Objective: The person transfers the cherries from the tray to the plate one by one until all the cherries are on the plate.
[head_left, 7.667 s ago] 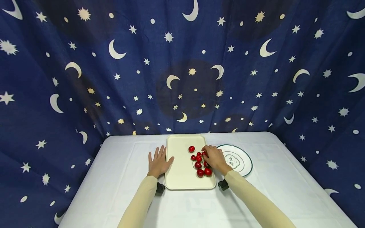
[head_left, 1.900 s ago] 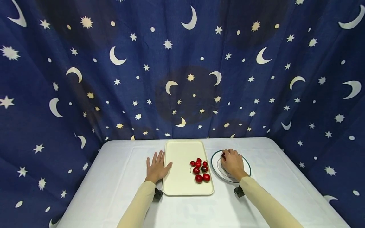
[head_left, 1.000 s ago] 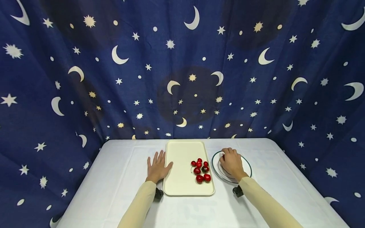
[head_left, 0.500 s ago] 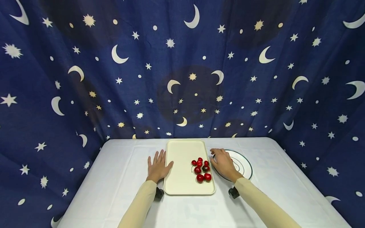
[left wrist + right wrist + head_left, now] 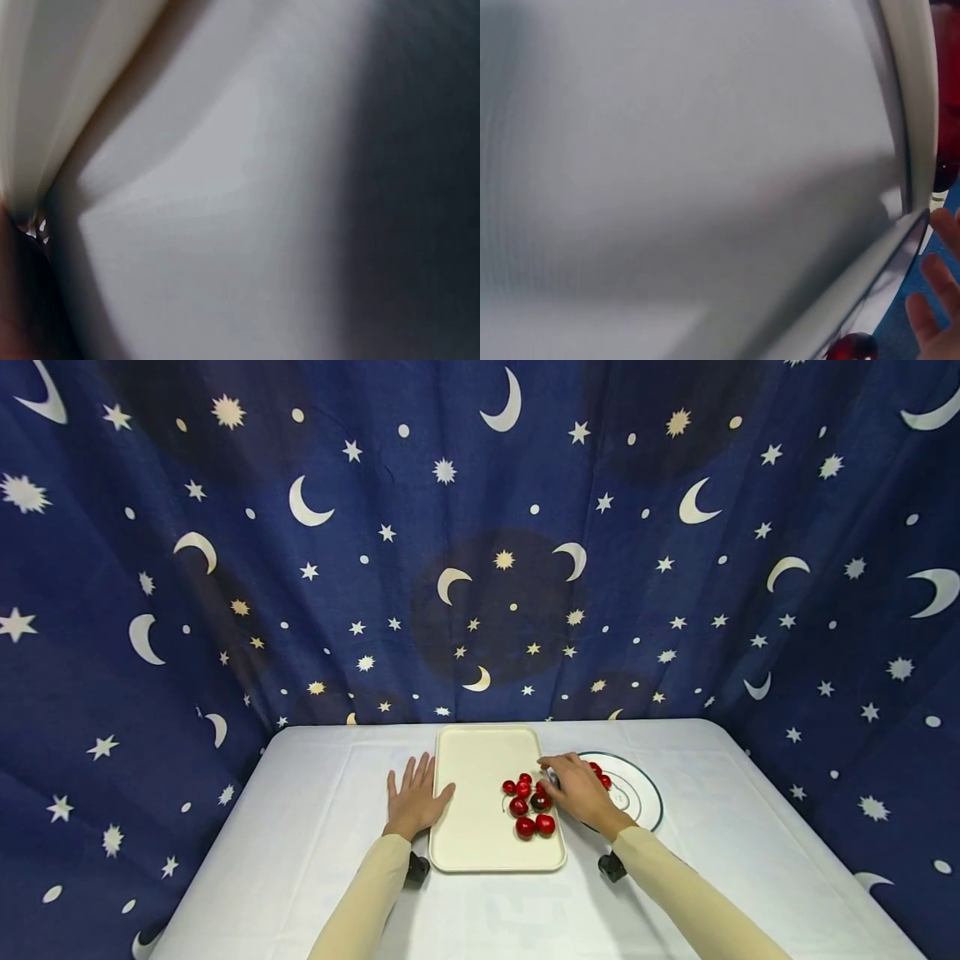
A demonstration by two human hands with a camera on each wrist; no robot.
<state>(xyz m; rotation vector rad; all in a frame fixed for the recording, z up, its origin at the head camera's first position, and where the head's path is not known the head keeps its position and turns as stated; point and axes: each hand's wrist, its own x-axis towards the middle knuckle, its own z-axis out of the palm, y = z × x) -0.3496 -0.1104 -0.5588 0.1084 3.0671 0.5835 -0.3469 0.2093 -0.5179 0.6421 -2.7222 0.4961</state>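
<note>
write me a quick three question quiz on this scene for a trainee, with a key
1. True or false: cherries lie on both the cream tray and the white plate.
2. In the head view, the tray's cherries cluster toward its: a) left side, b) far edge, c) right side.
3. Which is nearer the plate, the left grip or the right grip?

Key: 1. true; 2. c; 3. the right grip.
</note>
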